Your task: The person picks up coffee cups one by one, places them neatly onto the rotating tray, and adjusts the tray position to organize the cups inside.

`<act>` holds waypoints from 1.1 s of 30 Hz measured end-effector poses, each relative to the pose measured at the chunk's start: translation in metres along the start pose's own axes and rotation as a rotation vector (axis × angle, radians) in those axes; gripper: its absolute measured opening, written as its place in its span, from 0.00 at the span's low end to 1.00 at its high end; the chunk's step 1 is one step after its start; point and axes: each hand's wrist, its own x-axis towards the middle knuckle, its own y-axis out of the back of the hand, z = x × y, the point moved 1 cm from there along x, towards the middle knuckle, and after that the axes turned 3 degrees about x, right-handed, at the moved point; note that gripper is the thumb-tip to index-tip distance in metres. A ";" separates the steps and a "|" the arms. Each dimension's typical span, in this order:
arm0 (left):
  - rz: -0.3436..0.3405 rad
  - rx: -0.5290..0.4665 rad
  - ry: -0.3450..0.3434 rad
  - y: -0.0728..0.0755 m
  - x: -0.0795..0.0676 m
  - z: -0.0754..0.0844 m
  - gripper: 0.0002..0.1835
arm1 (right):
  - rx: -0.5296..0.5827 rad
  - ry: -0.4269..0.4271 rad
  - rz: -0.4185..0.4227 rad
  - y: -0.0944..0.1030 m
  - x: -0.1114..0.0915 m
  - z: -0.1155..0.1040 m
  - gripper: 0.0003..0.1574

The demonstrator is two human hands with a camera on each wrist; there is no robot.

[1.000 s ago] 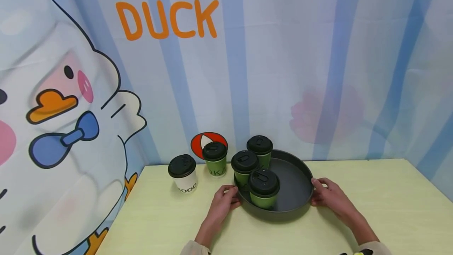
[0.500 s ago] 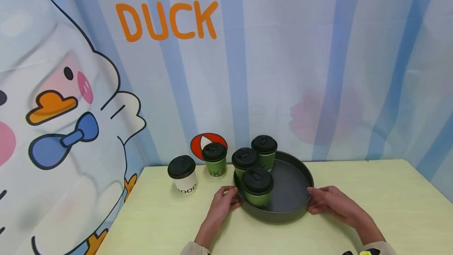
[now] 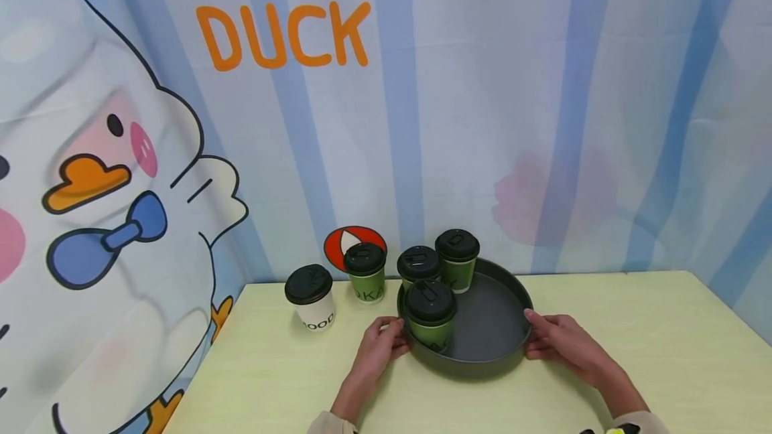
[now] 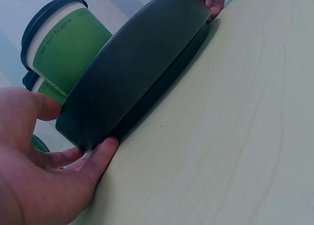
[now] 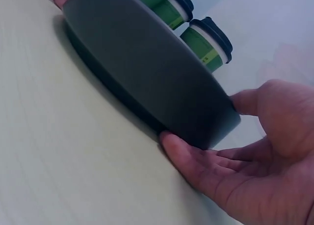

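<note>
A round dark grey pan [image 3: 494, 317] stands on the table, and both hands hold it by its sides. My left hand [image 3: 380, 347] grips the left edge, its thumb at the rim and its fingertips low at the wall in the left wrist view. On the opposite side my right hand [image 3: 567, 347] holds the wall the same way, as the right wrist view shows. Three green paper cups with black lids stand upright in the pan's left half: a front cup [image 3: 431, 333], a left cup [image 3: 419, 263] partly hidden behind it, and a back cup [image 3: 458, 273].
Left of the pan, a white lidded cup [image 3: 318, 313] and another green lidded cup [image 3: 366, 286] stand on the pale yellow table [image 3: 253, 367]. A printed cloth backdrop [image 3: 470, 99] hangs at the table's far edge.
The pan has turned clockwise with its cups: the front cup shifted left, the back cup right, the left cup slightly away. My right hand slid a little nearer along the rim; the left stayed.
</note>
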 end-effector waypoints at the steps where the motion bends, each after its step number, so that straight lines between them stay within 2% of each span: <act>1: -0.001 0.001 0.000 0.000 0.001 -0.001 0.23 | -0.003 0.001 -0.017 0.000 0.000 0.000 0.37; 7: 0.000 0.013 -0.002 0.000 0.001 -0.003 0.24 | 0.017 -0.064 -0.197 0.006 -0.007 -0.002 0.30; 11: -0.004 0.008 0.003 0.001 -0.001 -0.002 0.25 | 0.015 -0.117 -0.258 0.007 -0.009 -0.001 0.31; 13: -0.005 0.000 0.003 0.001 0.000 -0.002 0.25 | 0.011 -0.115 -0.233 0.006 -0.007 -0.001 0.33; 18: -0.002 -0.004 0.007 0.000 0.000 -0.002 0.25 | 0.011 -0.039 -0.055 0.003 -0.001 0.000 0.38; 20: -0.001 -0.003 0.009 0.000 0.000 -0.002 0.25 | 0.011 -0.020 -0.015 0.002 0.000 0.001 0.38; 22: 0.000 -0.002 0.014 0.000 0.001 -0.002 0.25 | 0.013 -0.016 -0.015 0.002 0.000 0.000 0.37; 29: -0.001 0.008 0.029 0.001 0.000 -0.002 0.26 | 0.001 -0.049 -0.159 0.006 -0.006 -0.004 0.32; 33: 0.000 0.005 0.023 0.001 0.000 -0.001 0.27 | 0.000 -0.049 -0.113 0.006 -0.005 -0.004 0.37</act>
